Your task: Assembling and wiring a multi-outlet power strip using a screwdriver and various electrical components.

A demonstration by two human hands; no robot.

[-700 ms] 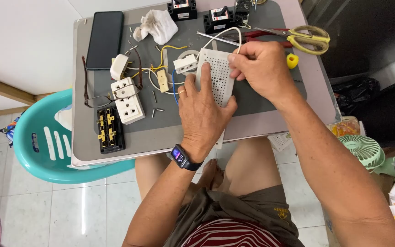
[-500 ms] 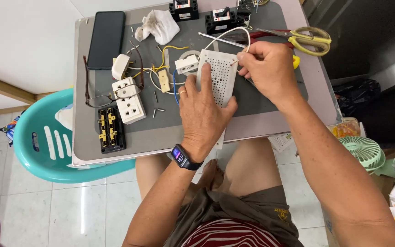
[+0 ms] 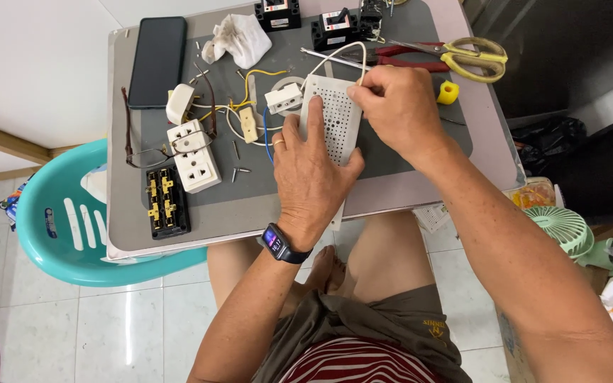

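A white perforated plastic board (image 3: pixel 337 120) lies on the grey mat (image 3: pixel 278 181) of a small table. My left hand (image 3: pixel 311 170) lies flat on the board's lower left part, fingers spread, pinning it down. My right hand (image 3: pixel 400 113) is at the board's upper right corner, fingers pinched on a thin white wire (image 3: pixel 335 60) that loops up over the board's top edge. A smartwatch (image 3: pixel 280 243) is on my left wrist.
Left of the board lie a white socket block (image 3: pixel 193 157), a black terminal insert (image 3: pixel 167 203), loose wires and screws, glasses (image 3: pixel 152 150), a black phone (image 3: pixel 157 60) and a crumpled tissue (image 3: pixel 238 39). Yellow scissors (image 3: pixel 471 55), red pliers and black breakers sit at the far edge. A turquoise chair (image 3: pixel 51 227) stands left.
My right hand has shifted slightly along the board's top corner with the wire. My left hand stays pressed on the board.
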